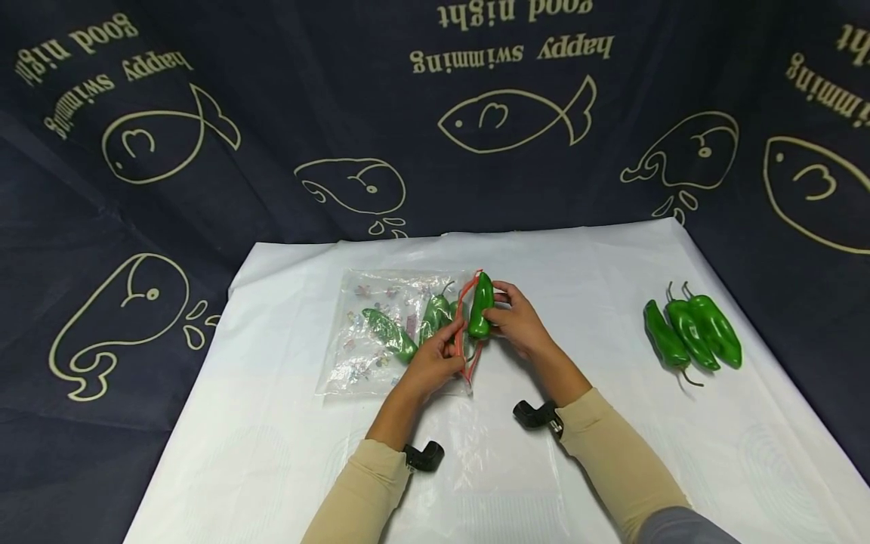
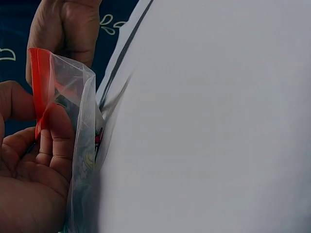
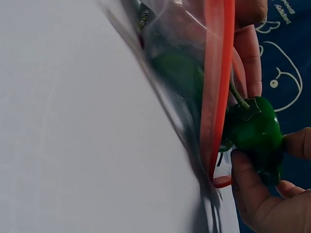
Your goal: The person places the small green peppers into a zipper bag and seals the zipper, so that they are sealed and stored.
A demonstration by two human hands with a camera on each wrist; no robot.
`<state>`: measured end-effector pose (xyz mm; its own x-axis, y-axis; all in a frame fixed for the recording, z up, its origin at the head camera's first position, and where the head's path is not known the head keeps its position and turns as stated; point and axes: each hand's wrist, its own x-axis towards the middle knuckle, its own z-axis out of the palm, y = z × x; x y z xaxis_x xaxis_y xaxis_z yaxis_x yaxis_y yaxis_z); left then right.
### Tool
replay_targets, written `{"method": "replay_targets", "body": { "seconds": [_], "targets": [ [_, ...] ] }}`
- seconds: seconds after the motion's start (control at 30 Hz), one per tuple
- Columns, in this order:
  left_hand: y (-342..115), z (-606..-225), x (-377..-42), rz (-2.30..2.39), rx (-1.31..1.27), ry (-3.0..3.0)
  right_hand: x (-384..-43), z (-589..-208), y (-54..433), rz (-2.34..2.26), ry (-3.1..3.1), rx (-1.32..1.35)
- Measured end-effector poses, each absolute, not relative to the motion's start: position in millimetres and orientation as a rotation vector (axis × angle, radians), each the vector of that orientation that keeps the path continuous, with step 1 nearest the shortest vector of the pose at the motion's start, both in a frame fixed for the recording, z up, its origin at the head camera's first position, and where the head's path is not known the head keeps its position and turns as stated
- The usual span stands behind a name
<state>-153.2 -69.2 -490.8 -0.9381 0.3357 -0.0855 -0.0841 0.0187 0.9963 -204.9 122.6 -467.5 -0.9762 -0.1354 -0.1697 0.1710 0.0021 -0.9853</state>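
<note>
A clear zip bag (image 1: 350, 370) with a red-edged mouth lies on the white table, several green peppers inside it. One bagged pepper (image 1: 390, 335) slants at the left. My left hand (image 1: 435, 363) pinches the bag's red edge (image 2: 41, 77) between thumb and fingers. Just right of the mouth, my right hand (image 1: 519, 321) holds a green pepper (image 1: 482, 306) by thumb and fingertips. In the right wrist view that pepper (image 3: 255, 133) has its stem toward the red strip (image 3: 217, 97), beside the mouth opening.
Three more green peppers (image 1: 692, 332) lie side by side at the table's right. The white cloth (image 1: 272, 453) covers the table. A dark curtain (image 1: 381, 98) with fish and whale drawings hangs behind. Black camera mounts (image 1: 424, 456) sit on both wrists.
</note>
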Motion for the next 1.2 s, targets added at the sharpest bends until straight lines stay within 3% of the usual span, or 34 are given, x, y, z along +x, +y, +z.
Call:
{"method": "replay_targets", "body": {
  "seconds": [0.67, 1.2],
  "targets": [
    [-66.9, -490.0, -152.8, 2.010, 0.285, 2.014, -196.8, -479.0, 125.4, -1.713, 2.375, -0.143],
    [-67.2, -484.8, -152.7, 1.987, 0.304, 2.022, -194.9, -474.0, 128.9, -1.866, 2.151, -0.053]
  ]
}}
